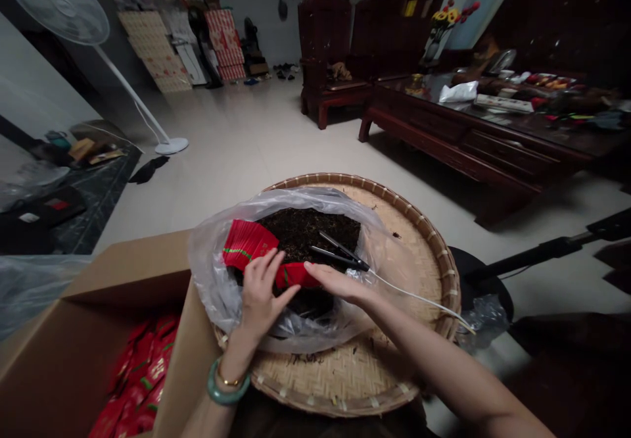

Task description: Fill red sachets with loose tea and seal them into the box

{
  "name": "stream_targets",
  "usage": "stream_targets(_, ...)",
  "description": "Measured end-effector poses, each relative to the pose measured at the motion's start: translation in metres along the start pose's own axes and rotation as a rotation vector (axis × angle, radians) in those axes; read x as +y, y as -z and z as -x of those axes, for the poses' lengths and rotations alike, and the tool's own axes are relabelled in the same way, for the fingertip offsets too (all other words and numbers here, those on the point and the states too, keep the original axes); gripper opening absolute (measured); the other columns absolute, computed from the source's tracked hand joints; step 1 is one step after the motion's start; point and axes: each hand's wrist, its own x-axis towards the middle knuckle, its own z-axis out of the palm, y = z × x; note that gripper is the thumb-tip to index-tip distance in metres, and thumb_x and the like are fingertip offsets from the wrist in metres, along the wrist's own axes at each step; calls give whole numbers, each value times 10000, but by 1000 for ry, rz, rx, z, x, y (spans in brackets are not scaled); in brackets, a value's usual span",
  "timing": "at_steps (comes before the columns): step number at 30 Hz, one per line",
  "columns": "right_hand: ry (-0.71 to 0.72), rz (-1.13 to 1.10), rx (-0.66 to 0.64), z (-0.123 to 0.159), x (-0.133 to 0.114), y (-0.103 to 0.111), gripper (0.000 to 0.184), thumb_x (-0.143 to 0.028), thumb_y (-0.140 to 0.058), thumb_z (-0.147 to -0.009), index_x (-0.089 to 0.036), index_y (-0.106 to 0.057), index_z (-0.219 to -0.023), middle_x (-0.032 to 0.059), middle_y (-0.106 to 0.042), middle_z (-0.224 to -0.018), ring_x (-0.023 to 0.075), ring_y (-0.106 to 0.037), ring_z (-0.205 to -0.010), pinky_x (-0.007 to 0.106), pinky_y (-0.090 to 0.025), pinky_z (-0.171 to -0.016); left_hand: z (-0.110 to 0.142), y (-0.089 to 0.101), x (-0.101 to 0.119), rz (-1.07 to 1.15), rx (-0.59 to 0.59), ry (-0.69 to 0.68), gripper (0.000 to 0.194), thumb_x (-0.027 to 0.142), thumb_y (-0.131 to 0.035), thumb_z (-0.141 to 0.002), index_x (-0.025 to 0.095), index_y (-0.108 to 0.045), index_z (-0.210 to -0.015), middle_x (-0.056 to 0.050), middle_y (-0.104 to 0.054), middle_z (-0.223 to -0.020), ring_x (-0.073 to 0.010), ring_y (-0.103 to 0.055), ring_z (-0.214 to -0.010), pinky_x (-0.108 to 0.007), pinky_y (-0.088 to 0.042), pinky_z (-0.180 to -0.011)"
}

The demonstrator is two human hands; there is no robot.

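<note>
A clear plastic bag [211, 296] of dark loose dried leaves [305, 227] sits open on a round woven bamboo tray [379, 372]. On the leaves lies a fanned stack of small red packets [249, 241], with more red packets [298, 275] beside it. My left hand [260, 290], with a green bangle on its wrist, touches them with its fingers and thumb apart. My right hand [335, 280] grips the right end of the nearer packets, its thumb on top and its other fingers partly hidden. A black two-armed tool [340, 254] like a hair straightener, with a white cord, rests just behind my right hand.
An open cardboard box [142, 260] at left holds many filled red packets [148, 365]. A black stand [532, 260] reaches in from the right. Beyond are a dark wooden table [463, 122], a chair [325, 50] and a white standing fan [133, 89].
</note>
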Motion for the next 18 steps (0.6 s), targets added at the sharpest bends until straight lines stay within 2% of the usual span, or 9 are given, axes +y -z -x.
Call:
stream_targets(2,15,-3,-24,0,0,-7,683,-703,-345,-811,-141,-660,-1038,65,-659,-1040,206,-553,-997,400,-330,-1003,3,0,4,-125,-178,-177,595,268,-714,-699,216,-521,-1259,-88,-581,-1252,-277,-487,-1085,-481,-417,-955)
stream_targets(4,11,-27,-49,0,-2,-13,678,-695,-351,-816,-136,-655,-1050,66,-653,-1063,208,-544,-1031,402,-315,-1021,5,-2,4,-155,-250,-229,563,174,-661,-727,204,-501,-1266,-86,-608,-1195,-256,-503,-1018,-447,-456,-901)
stream_targets(6,-30,-81,-75,1,-6,-13,687,-699,-357,-810,-120,-665,-1015,80,-667,-1024,219,-566,-996,420,-347,-994,7,-5,-1,-143,-219,-214,521,136,-625,-736,191,-508,-1241,-86,-631,-1130,-243,-519,-974,-428,-474,-868)
stream_targets(8,-63,-174,-66,0,-9,-6,700,-697,-334,-818,-101,-675,-955,107,-679,-954,229,-598,-938,433,-403,-933,7,-7,-7,-121,-141,-181,461,154,-622,-738,193,-539,-1189,-79,-649,-1073,-239,-537,-951,-421,-482,-849)
stream_targets(11,2,-227,168,-7,-10,11,616,-610,-307,-867,-109,-659,-928,133,-671,-921,229,-622,-897,421,-479,-823,4,-6,-14,-91,4,-93,373,202,-634,-738,190,-583,-1107,-75,-658,-1027,-233,-566,-940,-421,-485,-851)
stream_targets(13,90,-32,333,-15,-5,19,417,-452,-400,-871,-129,-633,-996,132,-653,-980,226,-612,-928,418,-494,-811,2,-5,-16,-49,94,-10,352,221,-635,-735,183,-593,-1083,-78,-645,-1038,-226,-579,-953,-413,-491,-854)
stream_targets(14,136,135,355,-20,-2,20,333,-342,-462,-844,-138,-611,-1061,134,-634,-1048,228,-592,-983,426,-480,-852,1,-5,-17,-22,136,34,354,231,-637,-732,178,-595,-1080,-80,-633,-1047,-222,-583,-956,-398,-502,-840)
stream_targets(15,181,324,331,-25,2,19,362,-229,-504,-799,-144,-573,-1145,141,-596,-1145,233,-552,-1067,436,-446,-916,1,-5,-18,7,178,75,362,242,-640,-726,172,-596,-1079,-82,-618,-1052,-217,-586,-955,-377,-517,-809)
stream_targets(18,234,814,153,-41,13,8,740,-8,-530,-661,-174,-373,-1365,162,-342,-1427,271,-325,-1302,466,-314,-1046,2,-7,-24,67,291,174,393,280,-655,-705,158,-600,-1075,-79,-575,-1029,-195,-592,-902,-307,-543,-701)
